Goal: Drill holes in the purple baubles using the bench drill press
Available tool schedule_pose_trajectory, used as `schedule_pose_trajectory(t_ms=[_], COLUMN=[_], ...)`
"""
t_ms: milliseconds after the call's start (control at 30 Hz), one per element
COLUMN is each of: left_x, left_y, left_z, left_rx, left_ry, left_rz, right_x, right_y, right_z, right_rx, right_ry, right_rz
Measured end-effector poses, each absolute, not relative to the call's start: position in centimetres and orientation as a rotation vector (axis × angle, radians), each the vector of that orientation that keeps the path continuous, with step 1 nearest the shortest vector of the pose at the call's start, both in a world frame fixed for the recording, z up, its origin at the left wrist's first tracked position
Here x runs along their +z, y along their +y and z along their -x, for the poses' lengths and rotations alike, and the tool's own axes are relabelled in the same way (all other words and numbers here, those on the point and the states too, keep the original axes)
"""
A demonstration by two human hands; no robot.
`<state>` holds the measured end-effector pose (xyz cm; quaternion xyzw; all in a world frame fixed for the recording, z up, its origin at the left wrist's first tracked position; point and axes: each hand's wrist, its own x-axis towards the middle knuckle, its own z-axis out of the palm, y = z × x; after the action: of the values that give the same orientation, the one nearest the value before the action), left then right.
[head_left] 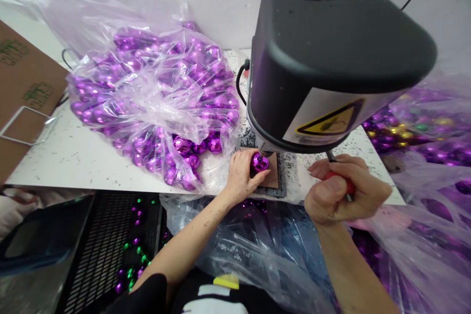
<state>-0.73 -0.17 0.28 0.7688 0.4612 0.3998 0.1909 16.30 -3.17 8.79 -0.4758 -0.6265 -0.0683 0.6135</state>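
A shiny purple faceted ball point(261, 162) sits between the thumb and fingers of my left hand point(244, 170). It rests on a small brown board point(271, 176) under the black machine point(312, 59), whose metal tip comes down close to its top; contact there cannot be made out. My right hand point(344, 189) is closed around the red-ended lever handle point(340, 181) on the machine's right side. To the left of my left hand lies a large clear plastic bag point(162, 98) full of similar purple balls point(182, 144), some spilling toward the table edge.
A cardboard box point(27, 78) with a wire handle stands at the far left. Dark flecks dot the white table point(91, 167). Below it is a black crate point(99, 240) with purple and green beads. Clear plastic point(250, 240) hangs at the front, and more bagged balls point(415, 127) fill the right side.
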Motion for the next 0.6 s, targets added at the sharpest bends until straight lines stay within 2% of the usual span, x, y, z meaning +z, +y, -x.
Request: schedule_pose_trajectory(t_ms=[200,300,400,467,600], left_x=[0.1,0.0,0.1,0.1,0.1], left_y=[-0.1,-0.1,-0.3,-0.4,-0.5], left_z=[0.6,0.5,0.5,0.5,0.6], left_rx=[1.122,1.128,1.130,1.129,1.151], left_ry=[1.309,1.311,1.316,1.327,1.308], left_rz=[-2.141,-2.132,-2.119,-2.111,-2.098], right_x=[6.4,6.8,10.0,13.1,18.4], right_y=[-2.4,-2.5,-2.9,-2.5,0.8], right_z=[-16.2,-16.0,-16.1,-16.5,-17.2], right_rx=[-0.233,-0.267,-0.293,-0.258,0.103], right_ry=[-1.467,-1.440,-1.353,-1.268,-1.239], right_rz=[1.074,1.067,1.099,1.267,1.351])
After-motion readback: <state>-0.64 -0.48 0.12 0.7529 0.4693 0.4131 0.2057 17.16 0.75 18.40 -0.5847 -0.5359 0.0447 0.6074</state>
